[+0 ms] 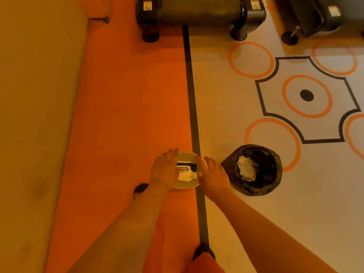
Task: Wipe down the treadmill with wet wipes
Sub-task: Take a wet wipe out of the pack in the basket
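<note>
A pack of wet wipes [186,172] with a blue and white label lies in a small pale basket [185,185] on the orange floor. My left hand [164,170] is at the basket's left side and my right hand [213,175] at its right side, fingers straight and extended; whether they touch the basket is unclear. The rear end of the treadmill [201,12], with its grey belt and black end caps, stands at the top of the view, well away from both hands.
A black bin [254,170] lined with a dark bag holds crumpled white wipes, just right of my right hand. A second machine [323,16] stands at the top right. A beige wall [35,115] runs along the left. A black floor line [192,107] runs from treadmill to basket.
</note>
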Demonstrator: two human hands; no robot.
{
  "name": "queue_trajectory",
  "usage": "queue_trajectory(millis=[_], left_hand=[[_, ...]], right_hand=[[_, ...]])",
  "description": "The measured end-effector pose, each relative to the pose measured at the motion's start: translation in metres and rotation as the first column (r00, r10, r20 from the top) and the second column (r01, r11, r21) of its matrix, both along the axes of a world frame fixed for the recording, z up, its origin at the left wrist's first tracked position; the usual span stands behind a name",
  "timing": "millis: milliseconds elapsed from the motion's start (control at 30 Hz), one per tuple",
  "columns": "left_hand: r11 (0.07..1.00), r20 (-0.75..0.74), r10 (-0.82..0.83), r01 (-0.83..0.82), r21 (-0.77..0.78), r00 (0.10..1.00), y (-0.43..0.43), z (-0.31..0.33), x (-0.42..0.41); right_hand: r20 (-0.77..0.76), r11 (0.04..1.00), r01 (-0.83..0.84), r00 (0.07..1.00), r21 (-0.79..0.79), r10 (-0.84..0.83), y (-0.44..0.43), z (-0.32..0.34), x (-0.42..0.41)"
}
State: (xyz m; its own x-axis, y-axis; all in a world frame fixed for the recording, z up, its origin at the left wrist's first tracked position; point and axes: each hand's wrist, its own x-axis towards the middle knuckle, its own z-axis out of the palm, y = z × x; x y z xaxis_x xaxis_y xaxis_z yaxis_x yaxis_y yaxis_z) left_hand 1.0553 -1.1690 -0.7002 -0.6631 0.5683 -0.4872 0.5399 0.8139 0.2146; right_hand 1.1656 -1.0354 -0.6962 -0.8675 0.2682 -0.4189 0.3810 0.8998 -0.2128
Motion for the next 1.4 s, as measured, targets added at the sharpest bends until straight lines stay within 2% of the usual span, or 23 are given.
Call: queue_trajectory(millis=[167,400,567,733,900,967,1067,1200,1400], left_hand=[[0.997,0.043,-0.079,0.079,-0.001,0.996,-0.002,-0.103,-0.007],[0.998,0.091,-0.043,0.048,-0.048,0.995,-0.013,-0.240,-0.026],[0.995,0.113,-0.044,0.053,-0.083,0.993,-0.005,-0.314,-0.029],[0.998,0.121,-0.054,0.058,-0.027,0.991,0.003,-0.369,-0.023],[1.000,0.102,-0.006,0.008,-0.026,0.995,0.001,-0.400,-0.012],[1.000,0.082,0.001,0.000,-0.008,0.997,-0.001,-0.407,-0.008],[1.000,0.073,0.023,-0.024,0.019,0.997,-0.007,-0.412,-0.003],[0.999,0.072,0.035,-0.036,0.005,0.997,-0.010,-0.414,-0.001],[0.998,0.076,0.056,-0.056,-0.004,0.995,-0.008,-0.415,-0.001]], right_hand=[[0.060,0.999,-0.020,0.998,-0.040,0.023,-0.002,-0.108,-0.010],[0.083,0.993,-0.113,0.990,-0.036,0.116,-0.005,-0.248,-0.040],[0.076,0.987,-0.155,0.984,-0.052,0.159,-0.005,-0.337,-0.050],[0.002,0.973,-0.216,0.976,-0.078,0.217,-0.003,-0.409,-0.053],[0.006,0.960,-0.255,0.966,-0.116,0.257,-0.003,-0.450,-0.051],[-0.046,0.961,-0.234,0.972,-0.147,0.230,-0.006,-0.457,-0.049],[-0.158,0.969,-0.199,0.972,-0.147,0.175,-0.008,-0.462,-0.051],[-0.143,0.959,-0.231,0.968,-0.165,0.208,-0.004,-0.458,-0.063],[-0.223,0.946,-0.250,0.953,-0.208,0.203,0.000,-0.460,-0.056]])
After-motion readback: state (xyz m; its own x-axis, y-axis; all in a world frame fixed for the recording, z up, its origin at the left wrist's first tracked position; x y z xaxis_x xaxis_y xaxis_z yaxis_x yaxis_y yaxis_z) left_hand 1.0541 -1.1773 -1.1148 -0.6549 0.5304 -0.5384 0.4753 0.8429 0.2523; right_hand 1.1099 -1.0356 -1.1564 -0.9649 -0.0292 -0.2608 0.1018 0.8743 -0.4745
